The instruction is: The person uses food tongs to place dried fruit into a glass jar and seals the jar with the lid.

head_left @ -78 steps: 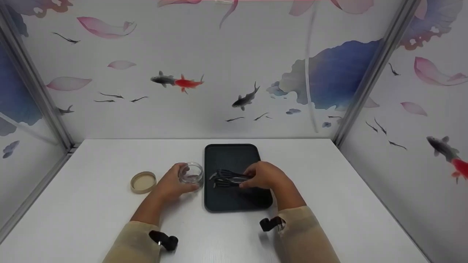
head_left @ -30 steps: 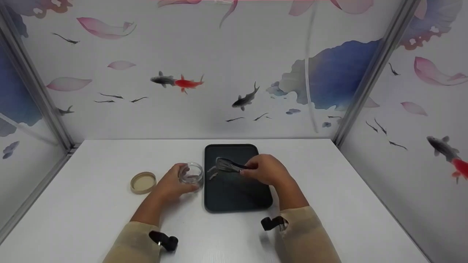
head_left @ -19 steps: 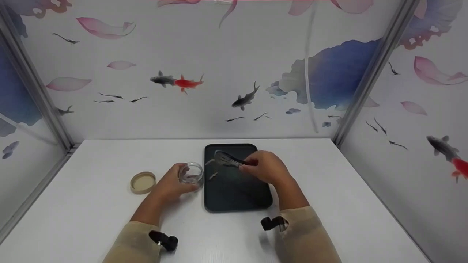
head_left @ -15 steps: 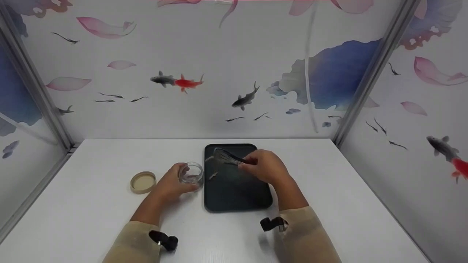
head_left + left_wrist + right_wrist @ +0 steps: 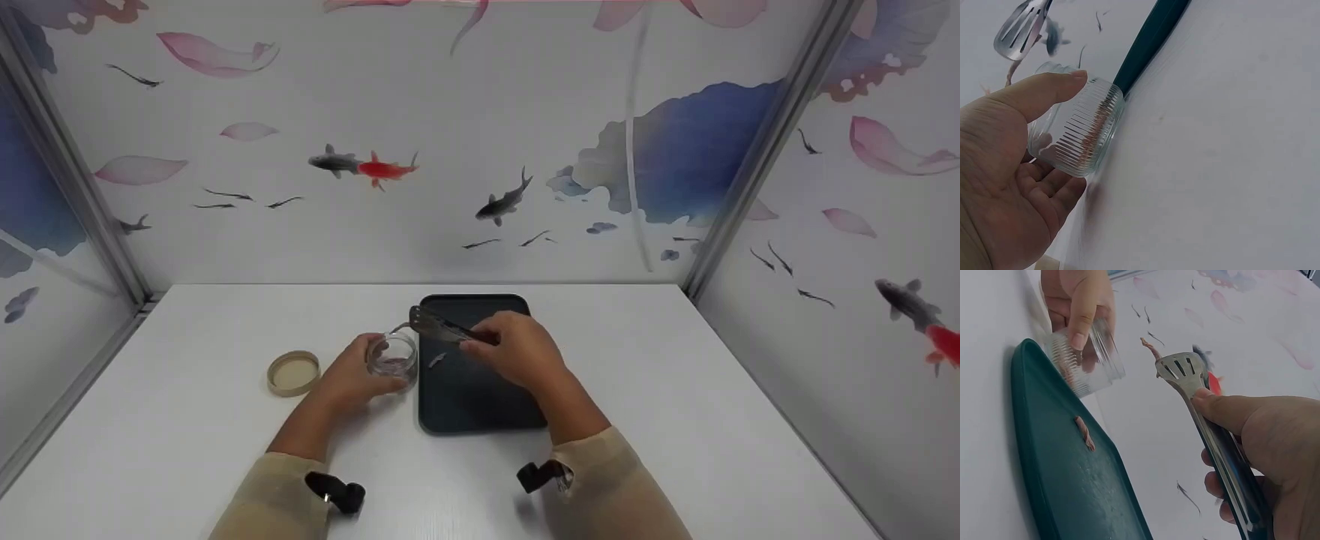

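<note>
Right fingers [image 5: 1224,410]: clenched around the handles of the metal tongs [image 5: 439,328]; thumb laid along the upper arm, as seen in the right wrist view.
Tong tips: a small pinkish strip [image 5: 1151,347] is pinched between the slotted blades, held clear of any surface.
Change: over the last second the tongs have been carried from above the tray toward nine o'clock; the tips are now placed just over the rim of the glass jar [image 5: 392,355].
Meaning: the strip is judged to have been lifted off the tray and brought to the jar mouth; it has not yet been let go.
Left fingers [image 5: 1053,90]: curled around the ribbed wall of the jar, thumb on top, jar steadied on the bench [image 5: 675,390]; this grip is unchanged across the sequence.
Remaining piece: a second strip [image 5: 437,360] is left lying on the dark tray [image 5: 487,405], near its nine o'clock edge.
Right hand [image 5: 517,352]: raised above the tray, wrist angled toward ten o'clock, forearm reaching in from five o'clock.
Left hand [image 5: 346,375]: rested on the bench at the jar's seven o'clock side.
Lid [image 5: 293,373]: a tan lid lies at nine o'clock of the jar, apart from it.
</note>
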`<state>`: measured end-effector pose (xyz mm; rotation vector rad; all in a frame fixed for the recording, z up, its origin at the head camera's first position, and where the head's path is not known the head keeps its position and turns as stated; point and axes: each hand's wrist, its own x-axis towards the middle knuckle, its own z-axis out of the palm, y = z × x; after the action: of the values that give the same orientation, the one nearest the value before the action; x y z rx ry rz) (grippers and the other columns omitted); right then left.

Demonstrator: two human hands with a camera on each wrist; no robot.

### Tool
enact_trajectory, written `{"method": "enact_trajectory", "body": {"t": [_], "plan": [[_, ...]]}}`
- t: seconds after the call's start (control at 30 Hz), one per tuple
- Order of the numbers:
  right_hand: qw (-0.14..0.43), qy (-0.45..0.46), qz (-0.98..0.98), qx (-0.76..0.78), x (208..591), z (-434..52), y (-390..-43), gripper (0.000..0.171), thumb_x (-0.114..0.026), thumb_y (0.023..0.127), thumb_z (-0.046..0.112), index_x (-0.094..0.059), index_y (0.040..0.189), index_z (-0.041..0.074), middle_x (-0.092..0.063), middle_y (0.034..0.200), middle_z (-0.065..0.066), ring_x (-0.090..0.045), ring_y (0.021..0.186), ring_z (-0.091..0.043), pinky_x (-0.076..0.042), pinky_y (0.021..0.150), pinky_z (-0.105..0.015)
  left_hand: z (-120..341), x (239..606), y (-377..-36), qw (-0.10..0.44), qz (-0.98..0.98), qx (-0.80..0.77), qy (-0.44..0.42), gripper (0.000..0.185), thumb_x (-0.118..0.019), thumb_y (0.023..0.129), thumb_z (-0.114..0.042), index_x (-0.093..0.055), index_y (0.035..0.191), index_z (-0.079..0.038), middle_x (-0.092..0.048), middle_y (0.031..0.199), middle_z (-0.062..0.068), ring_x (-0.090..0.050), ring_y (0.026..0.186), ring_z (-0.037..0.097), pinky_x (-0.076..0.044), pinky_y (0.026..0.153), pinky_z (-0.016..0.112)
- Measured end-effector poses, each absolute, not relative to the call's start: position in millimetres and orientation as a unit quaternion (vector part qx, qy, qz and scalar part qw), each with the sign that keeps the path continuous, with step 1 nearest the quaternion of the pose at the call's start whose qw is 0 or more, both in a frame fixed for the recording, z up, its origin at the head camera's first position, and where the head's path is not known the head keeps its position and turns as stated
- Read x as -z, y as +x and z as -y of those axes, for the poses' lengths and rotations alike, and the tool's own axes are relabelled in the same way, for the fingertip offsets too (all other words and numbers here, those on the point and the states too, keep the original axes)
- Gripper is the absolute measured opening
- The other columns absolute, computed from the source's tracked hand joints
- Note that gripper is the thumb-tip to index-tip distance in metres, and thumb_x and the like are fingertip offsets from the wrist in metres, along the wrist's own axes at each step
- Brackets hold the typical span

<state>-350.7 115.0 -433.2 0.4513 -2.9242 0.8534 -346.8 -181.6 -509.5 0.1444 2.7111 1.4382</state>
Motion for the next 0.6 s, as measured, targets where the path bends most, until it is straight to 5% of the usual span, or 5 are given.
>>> {"method": "enact_trajectory", "body": {"t": [0.6], "plan": [[0.034,0.167,0.946,-0.276,445,-91,-344,0.023,-0.077,0.098,0.050,-0.083,0.109,0.031,-0.067,0.098,0.011,-0.061,0.085,-0.012,-0.053,0.071,-0.032,181,507,-345,0.039,-0.882,-0.468,0.041,0.102,-0.091,0.085,-0.040,-0.034,0.163,-0.009,-0.049,0.167,0.014,-0.041,0.159,0.037,-0.030,0.132,0.056]]}}
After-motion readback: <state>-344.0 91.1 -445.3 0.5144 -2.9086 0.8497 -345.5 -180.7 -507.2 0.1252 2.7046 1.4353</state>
